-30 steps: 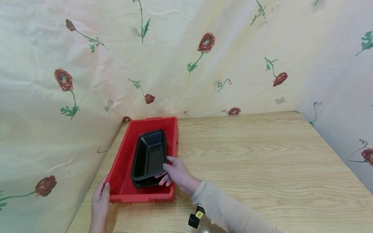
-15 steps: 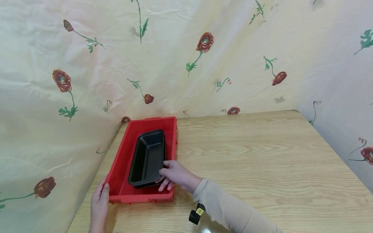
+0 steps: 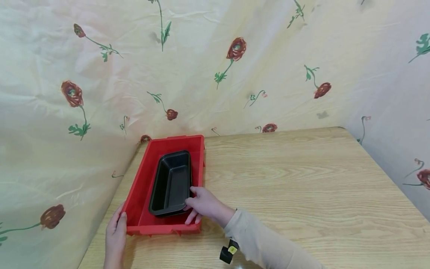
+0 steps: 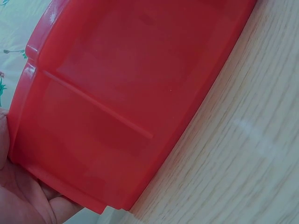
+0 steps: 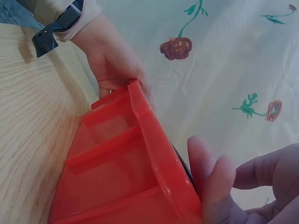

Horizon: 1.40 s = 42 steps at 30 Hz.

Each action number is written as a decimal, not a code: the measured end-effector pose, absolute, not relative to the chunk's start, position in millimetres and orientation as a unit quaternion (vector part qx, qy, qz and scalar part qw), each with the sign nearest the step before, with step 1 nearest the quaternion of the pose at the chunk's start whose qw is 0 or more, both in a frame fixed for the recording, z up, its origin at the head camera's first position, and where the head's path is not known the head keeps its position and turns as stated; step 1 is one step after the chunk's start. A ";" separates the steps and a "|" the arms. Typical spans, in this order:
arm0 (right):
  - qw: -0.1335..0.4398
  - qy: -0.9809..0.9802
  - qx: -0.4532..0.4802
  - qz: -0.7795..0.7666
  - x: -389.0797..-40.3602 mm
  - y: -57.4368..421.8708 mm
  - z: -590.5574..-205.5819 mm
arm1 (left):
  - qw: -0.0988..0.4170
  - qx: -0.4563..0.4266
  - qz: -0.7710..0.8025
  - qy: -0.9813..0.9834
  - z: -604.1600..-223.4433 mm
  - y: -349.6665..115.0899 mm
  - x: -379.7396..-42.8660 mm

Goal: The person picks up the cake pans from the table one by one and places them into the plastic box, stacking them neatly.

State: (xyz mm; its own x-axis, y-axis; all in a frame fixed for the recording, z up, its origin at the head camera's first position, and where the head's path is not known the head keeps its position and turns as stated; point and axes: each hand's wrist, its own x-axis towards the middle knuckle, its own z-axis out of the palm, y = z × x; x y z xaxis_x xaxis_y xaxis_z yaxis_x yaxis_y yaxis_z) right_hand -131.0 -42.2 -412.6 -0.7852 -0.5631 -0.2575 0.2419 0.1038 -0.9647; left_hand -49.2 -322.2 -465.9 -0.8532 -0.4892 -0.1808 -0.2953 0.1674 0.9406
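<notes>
A dark loaf pan [image 3: 172, 183] lies lengthwise inside a red plastic tray [image 3: 161, 228]; a second dark edge under its rim looks like another pan nested below. My right hand [image 3: 208, 204] pinches the pan's near right corner, thumb over the rim, other fingers hanging between pan and tray wall. From the right wrist view, the right hand [image 5: 275, 182] shows blurred fingers beside a thin dark strip of pan; most of the pan is hidden by red wall. My left hand [image 3: 115, 235] grips the tray's near left corner. Close up, the left hand [image 4: 28, 196] wraps that corner from beneath.
The wooden table [image 3: 285, 186] stretches to the right of the tray. A flower-printed cloth [image 3: 208, 67] hangs behind and along the left side, close to the tray. A black strap mount [image 3: 229, 251] sits at my right wrist.
The raised near end of the loaf pan has come down level in the tray, and my right hand has sunk slightly with it. The left hand and tray stay put.
</notes>
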 end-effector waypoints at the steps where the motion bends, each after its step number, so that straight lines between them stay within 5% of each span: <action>1: 0.303 0.679 -0.122 -0.657 -130.2 -41.4 -412.7 | 0.082 0.258 -0.591 -0.759 -465.8 -322.0 -49.2; 42: 0.264 0.666 -0.188 -0.671 -105.0 38.4 -412.1 | 0.088 0.256 -0.600 -0.753 -466.9 -320.2 -46.9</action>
State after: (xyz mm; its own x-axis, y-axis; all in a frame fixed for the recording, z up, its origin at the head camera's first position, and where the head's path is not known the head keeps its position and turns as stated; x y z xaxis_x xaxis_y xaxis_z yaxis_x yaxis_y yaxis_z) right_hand -105.0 38.4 -412.1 -0.7899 -0.6052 -0.0994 0.1039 0.0276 -0.9942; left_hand -46.9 -320.2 -466.9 -0.8535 -0.4914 -0.1735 -0.2793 0.1502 0.9484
